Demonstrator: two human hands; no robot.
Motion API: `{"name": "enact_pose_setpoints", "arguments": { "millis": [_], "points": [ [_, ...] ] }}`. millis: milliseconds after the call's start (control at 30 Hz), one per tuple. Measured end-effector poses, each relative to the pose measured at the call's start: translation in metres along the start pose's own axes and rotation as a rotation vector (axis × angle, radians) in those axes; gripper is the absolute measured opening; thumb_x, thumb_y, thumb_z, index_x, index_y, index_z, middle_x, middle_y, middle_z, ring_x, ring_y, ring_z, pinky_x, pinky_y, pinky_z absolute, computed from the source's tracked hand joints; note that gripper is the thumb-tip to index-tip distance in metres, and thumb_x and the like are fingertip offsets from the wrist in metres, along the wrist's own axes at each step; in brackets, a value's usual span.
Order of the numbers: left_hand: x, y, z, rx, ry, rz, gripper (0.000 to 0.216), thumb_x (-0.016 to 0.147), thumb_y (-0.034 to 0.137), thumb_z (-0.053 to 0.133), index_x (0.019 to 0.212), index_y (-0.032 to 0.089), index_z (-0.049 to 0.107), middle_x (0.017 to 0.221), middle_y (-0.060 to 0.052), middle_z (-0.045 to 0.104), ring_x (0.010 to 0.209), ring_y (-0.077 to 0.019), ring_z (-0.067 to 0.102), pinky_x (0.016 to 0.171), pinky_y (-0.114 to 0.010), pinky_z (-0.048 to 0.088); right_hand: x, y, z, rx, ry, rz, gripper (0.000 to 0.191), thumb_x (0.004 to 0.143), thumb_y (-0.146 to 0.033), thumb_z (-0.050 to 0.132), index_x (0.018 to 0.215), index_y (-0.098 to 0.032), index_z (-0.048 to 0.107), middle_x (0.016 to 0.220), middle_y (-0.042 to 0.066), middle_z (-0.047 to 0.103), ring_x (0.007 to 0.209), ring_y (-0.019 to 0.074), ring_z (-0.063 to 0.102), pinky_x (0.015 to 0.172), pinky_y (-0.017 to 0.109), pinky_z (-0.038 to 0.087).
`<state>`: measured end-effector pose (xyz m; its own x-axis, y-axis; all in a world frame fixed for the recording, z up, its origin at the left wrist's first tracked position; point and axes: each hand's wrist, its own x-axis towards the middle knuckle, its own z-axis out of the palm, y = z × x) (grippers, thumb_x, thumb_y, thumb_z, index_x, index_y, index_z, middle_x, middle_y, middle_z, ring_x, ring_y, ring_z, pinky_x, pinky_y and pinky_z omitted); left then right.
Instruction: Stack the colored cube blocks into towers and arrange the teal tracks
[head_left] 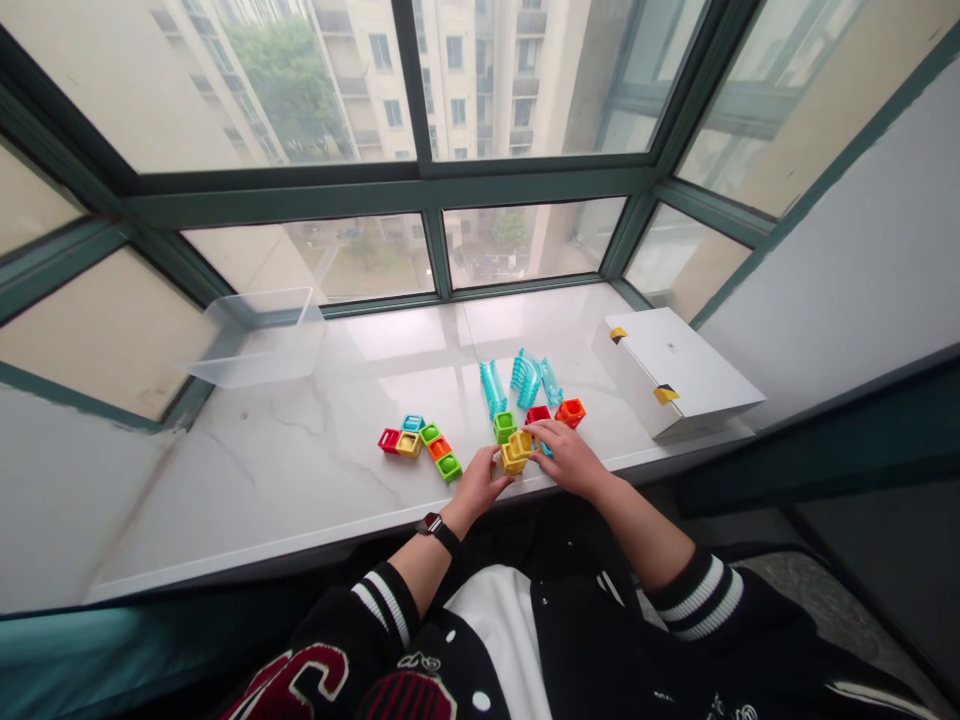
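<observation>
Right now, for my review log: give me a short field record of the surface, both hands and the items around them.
surface: marble sill below a window
left hand: fingertips at the yellow blocks; grip unclear
right hand: on the same yellow blocks
other blocks: coloured cluster left of the hands; green block and orange block behind them
tubes: teal tube pieces
containers: clear bin far left; white box right

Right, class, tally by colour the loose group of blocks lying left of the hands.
Red block: 1
Yellow block: 1
Blue block: 1
Green blocks: 2
Orange block: 1
Total: 6
</observation>
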<state>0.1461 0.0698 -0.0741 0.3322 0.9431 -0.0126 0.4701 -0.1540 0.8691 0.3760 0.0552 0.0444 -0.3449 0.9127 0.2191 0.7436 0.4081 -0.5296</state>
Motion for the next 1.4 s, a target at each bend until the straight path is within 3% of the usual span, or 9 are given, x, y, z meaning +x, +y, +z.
{"name": "enact_pose_setpoints", "arguments": {
  "millis": [267, 967, 1400],
  "points": [
    [-0.002, 0.0, 0.002, 0.011, 0.036, -0.012, 0.043, 0.087, 0.024, 0.076, 0.129, 0.023, 0.066, 0.119, -0.008, 0.072, 0.098, -0.0224, 0.069, 0.091, -0.039, 0.059, 0.009, 0.003, 0.013, -0.04, -0.045, -0.015, 0.048, 0.093, -0.02, 0.071, 0.14, -0.024, 0.064, 0.135, 0.014, 0.067, 0.125, 0.0324, 0.063, 0.11, 0.055, 0.052],
    [-0.001, 0.004, 0.001, -0.045, 0.033, -0.022, 0.043, 0.085, 0.021, 0.078, 0.128, 0.022, 0.068, 0.124, -0.009, 0.075, 0.106, -0.0244, 0.07, 0.098, -0.041, 0.057, 0.017, 0.005, 0.018, -0.032, -0.128, 0.019, 0.049, 0.092, -0.017, 0.074, 0.139, -0.025, 0.067, 0.133, 0.012, 0.068, 0.122, 0.0292, 0.066, 0.108, 0.048, 0.054],
    [-0.002, 0.005, 0.001, -0.034, 0.042, -0.018, 0.044, 0.085, 0.022, 0.077, 0.129, 0.023, 0.069, 0.122, -0.009, 0.076, 0.103, -0.0246, 0.071, 0.096, -0.042, 0.058, 0.016, 0.004, 0.016, -0.005, -0.099, 0.036, 0.047, 0.091, -0.021, 0.076, 0.136, -0.029, 0.07, 0.126, 0.009, 0.07, 0.115, 0.0269, 0.07, 0.103, 0.046, 0.057]
  ]
}}
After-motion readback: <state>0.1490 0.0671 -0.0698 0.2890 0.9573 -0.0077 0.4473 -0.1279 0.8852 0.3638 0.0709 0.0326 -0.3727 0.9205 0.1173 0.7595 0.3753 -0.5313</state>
